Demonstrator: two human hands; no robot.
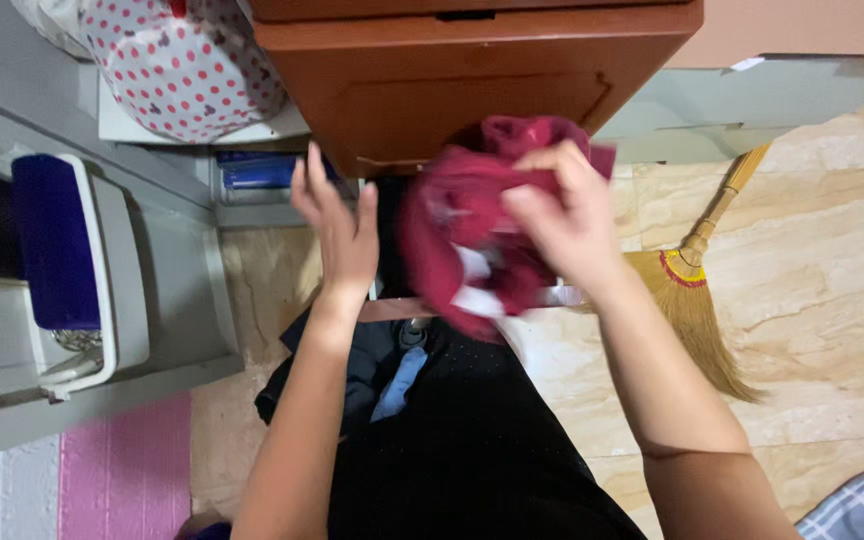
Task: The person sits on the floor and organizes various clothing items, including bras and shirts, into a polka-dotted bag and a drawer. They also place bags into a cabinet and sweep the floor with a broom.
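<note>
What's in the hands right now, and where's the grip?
The right hand grips a bunched dark red garment by its upper right edge, fingers curled over the fabric. The left hand is open beside it and holds nothing.

Bright, even indoor light, soft shadows; motion blur smears the red cloth (482,220)

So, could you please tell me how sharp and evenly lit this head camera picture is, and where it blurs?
In the head view, light is soft and even, with no harsh glare on the floor tiles; the red cloth and the right hand gripping it are smeared by motion; the left hand, open beside it, is slightly soft; the broom and wooden cabinet look sharper.
</note>
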